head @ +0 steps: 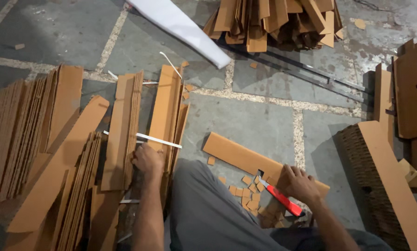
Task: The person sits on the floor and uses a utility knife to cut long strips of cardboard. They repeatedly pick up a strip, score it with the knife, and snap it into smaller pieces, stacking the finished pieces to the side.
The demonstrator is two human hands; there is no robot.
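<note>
1. the right hand (299, 183) is closed around a red-handled cutter (282, 199), whose blade end points up-left into a notch in a long cardboard strip (238, 155); the hand rests on that strip's near end.
2. the left hand (147, 160) is curled over the near end of an upright bundle of cardboard strips (164, 111); whether its fingers actually clamp the bundle i cannot tell.
3. the long strip lies flat on the concrete floor (264, 116), slanting from upper left to lower right, just right of the person's grey-trousered knee (203, 209).
4. small square cardboard offcuts (250, 190) are scattered on the floor beside the cutter and the knee.
5. a white plastic strap (155, 139) crosses the bundle just above the left hand.
6. further left, more stacks of cut cardboard (27, 139) stand on edge and lean against each other.
7. on the right, a tall stack of corrugated pieces (380, 176) stands well apart from the right hand.
8. at the top, a loose heap of cardboard pieces (273, 21) lies beside a white sheet (180, 25) and dark metal bars (310, 74).
</note>
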